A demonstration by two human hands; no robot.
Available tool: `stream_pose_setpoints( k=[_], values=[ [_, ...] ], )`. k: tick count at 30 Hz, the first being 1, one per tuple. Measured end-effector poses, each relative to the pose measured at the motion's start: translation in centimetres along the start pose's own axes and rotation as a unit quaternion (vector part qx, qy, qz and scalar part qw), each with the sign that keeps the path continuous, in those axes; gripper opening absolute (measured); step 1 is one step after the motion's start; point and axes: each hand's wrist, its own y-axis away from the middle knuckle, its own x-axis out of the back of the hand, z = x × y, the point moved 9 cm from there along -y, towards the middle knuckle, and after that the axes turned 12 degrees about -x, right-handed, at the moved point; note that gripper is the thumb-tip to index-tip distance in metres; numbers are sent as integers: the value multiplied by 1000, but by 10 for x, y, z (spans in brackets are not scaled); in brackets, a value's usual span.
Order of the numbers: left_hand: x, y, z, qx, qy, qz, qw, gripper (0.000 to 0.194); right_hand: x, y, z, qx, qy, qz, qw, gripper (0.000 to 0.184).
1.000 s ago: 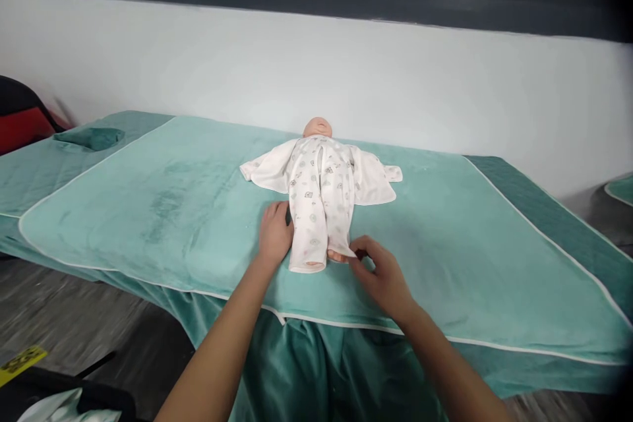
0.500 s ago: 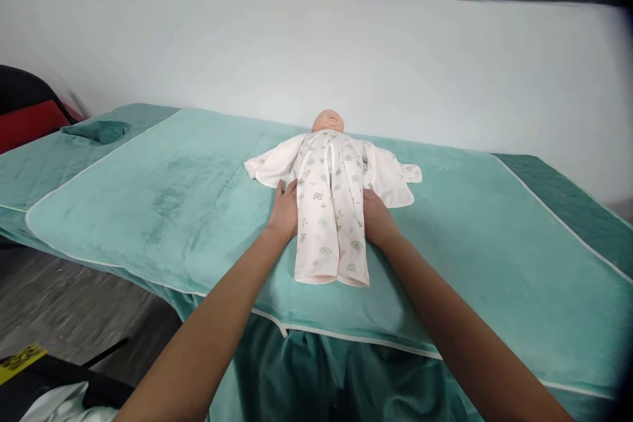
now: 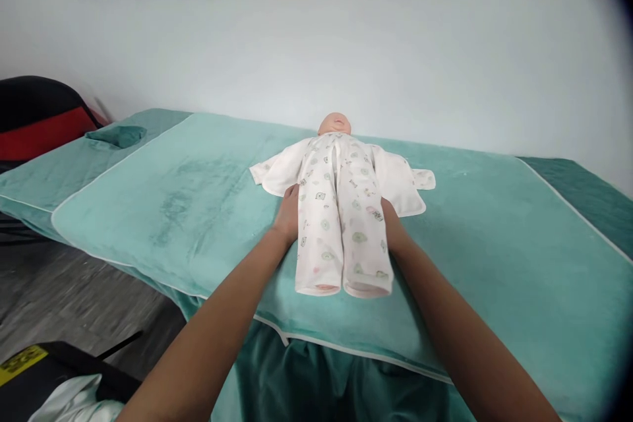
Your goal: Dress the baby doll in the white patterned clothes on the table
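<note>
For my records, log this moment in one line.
left hand: beside printed garment; right hand: opposite side, fingers hidden; doll: on green mat

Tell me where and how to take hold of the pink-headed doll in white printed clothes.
Probably by both flanks of the doll, below its spread white cloth sleeves: left grip and right grip from opposite sides. It lies flat, white printed trouser legs toward you, leaving the flanks reachable.
</note>
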Motion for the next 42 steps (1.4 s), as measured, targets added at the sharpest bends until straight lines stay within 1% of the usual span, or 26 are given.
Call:
stream_pose_setpoints(
  k=[3,7,9,11,13,15,16,17,18,20,21,22,23,24,25,27,29,30,32,33,35,36,38,39,40,42],
  values=[
    [-4,-2,2,-27,-22,-29,999,17,3,4,-5,-4,-40,-11,999,28],
    [-1,0,-5,-21,-53,-18,998,9,-6,-1,-6,-5,0,-46,999,26],
    [3,4,-3,-31,-85,-10,996,8,-3,-4,-2,-20,8,-37,999,20],
    [11,12,3,-53,-134,6,990,13,2,-1,0,-31,-19,-47,998,14],
    [17,23,12,-78,-164,12,983,18,3,6,1,-40,-50,-98,993,13],
    [17,33,18,-90,-142,-12,986,19,2,15,6,-64,-57,-152,985,17],
    [16,37,19,-90,-115,-28,989,20,5,19,13,-85,-55,-159,982,19],
    [15,39,18,-84,-82,-41,992,20,12,19,21,-112,-54,-139,983,21],
    [18,40,14,-72,-49,-41,995,20,24,18,32,-140,-50,-87,985,24],
    [30,38,-1,-24,-7,-3,1000,21,61,17,55,-188,-8,81,979,29],
    [39,36,-13,10,-7,28,1000,23,80,19,65,-208,38,167,963,34],
    [49,35,-27,48,-19,59,997,26,95,22,73,-228,93,232,941,40],
    [58,35,-41,88,-41,88,991,28,104,23,80,-250,149,265,919,45],
    [66,34,-54,125,-67,109,984,29,109,22,88,-274,198,268,902,50],
    [71,34,-64,154,-94,119,976,30,110,20,96,-302,235,250,889,53],
    [74,30,-75,182,-148,108,966,33,107,18,110,-355,267,197,874,57],
    [70,25,-77,186,-197,76,959,34,104,15,115,-384,251,161,874,51],
    [67,23,-76,187,-217,62,956,35,102,13,115,-390,213,155,882,44],
    [62,20,-74,190,-242,45,951,36,98,3,107,-377,49,156,912,33],
    [61,20,-73,190,-248,39,949,36,96,-3,99,-359,-49,157,919,30],
    [58,19,-72,183,-249,33,950,33,91,-20,75,-313,-208,156,913,30],
    [57,20,-71,178,-246,35,952,30,88,-29,59,-289,-245,147,914,29],
    [59,21,-71,169,-230,50,957,27,81,-46,22,-235,-267,113,928,30],
    [60,22,-71,168,-220,60,959,26,76,-52,3,-208,-255,88,940,32],
    [62,24,-71,171,-211,68,960,26,71,-56,-15,-183,-220,55,957,33],
    [63,26,-73,191,-202,74,958,30,51,-54,-45,-137,-96,-50,985,33]
  ],
)
